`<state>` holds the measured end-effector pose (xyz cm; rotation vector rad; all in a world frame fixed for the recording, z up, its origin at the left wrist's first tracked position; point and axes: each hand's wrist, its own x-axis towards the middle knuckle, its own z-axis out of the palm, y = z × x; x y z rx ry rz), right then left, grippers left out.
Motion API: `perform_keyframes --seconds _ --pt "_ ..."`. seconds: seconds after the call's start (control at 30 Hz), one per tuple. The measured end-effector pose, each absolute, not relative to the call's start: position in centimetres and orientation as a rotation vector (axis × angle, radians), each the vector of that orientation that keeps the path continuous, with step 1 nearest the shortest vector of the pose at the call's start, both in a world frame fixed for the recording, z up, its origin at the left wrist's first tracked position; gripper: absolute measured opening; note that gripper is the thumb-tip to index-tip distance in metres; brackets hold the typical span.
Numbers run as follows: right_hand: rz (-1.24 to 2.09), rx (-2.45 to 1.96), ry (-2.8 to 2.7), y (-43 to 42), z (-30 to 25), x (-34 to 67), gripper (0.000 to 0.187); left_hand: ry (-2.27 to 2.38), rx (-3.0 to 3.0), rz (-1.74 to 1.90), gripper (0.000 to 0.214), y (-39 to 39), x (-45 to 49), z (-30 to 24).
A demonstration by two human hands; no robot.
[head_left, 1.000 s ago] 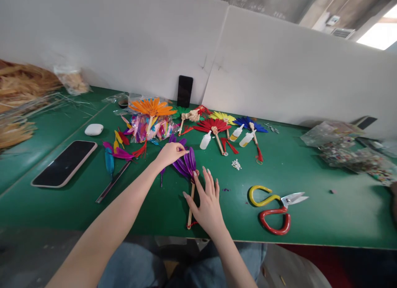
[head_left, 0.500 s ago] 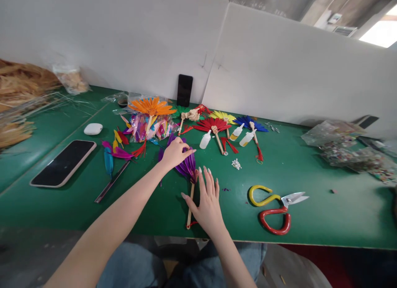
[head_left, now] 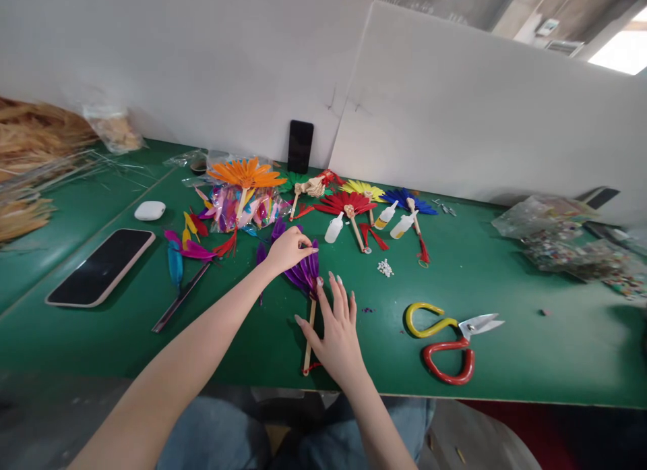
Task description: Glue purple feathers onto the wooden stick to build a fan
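A purple feather fan (head_left: 303,274) lies on the green table in front of me, its pale wooden handle (head_left: 310,332) toward the near edge. From the left, my left hand (head_left: 289,251) reaches over the fan. Its thumb and forefinger are pinched at a purple feather (head_left: 314,262) near the fan's right side. My right hand (head_left: 336,332) rests beside the handle with fingers spread, the forefinger tip at the base of the feathers. Part of the fan is hidden under my left hand. One loose purple feather (head_left: 261,257) lies left of it.
Yellow-and-red-handled scissors (head_left: 461,332) lie at right. White beads (head_left: 385,268), small glue bottles (head_left: 334,228) and a red feather fan (head_left: 348,204) stand or lie behind. A phone (head_left: 101,268) and loose coloured feathers (head_left: 175,264) are at left. Plastic bags (head_left: 561,244) sit far right.
My right forefinger has come down and left onto the base of the purple fan's feathers. My left hand stays pinched over the feathers, barely moved.
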<state>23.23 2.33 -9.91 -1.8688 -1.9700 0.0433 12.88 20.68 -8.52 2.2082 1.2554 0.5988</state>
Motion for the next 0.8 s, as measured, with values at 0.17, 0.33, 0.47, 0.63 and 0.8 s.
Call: perform_keyframes --seconds 0.17,0.33,0.47,0.63,0.8 --pt "0.03 -1.857 -1.972 2.3 -9.9 23.2 0.065 1.249 2.194 0.59 0.023 20.8 12.7 -8.6" --pt "0.047 -1.882 -1.972 2.3 -9.9 23.2 0.064 1.227 2.172 0.593 0.022 20.8 12.7 -8.5" --pt "0.056 -1.894 -1.963 2.2 -9.5 23.1 0.061 1.208 2.172 0.587 0.022 20.8 12.6 -8.6" --pt "0.05 -1.888 -1.956 2.1 -8.9 23.1 0.06 1.175 2.168 0.606 0.022 20.8 12.5 -8.6" --pt "0.046 -1.876 -1.957 2.1 -9.2 23.1 0.058 1.189 2.176 0.591 0.022 20.7 12.6 -8.7"
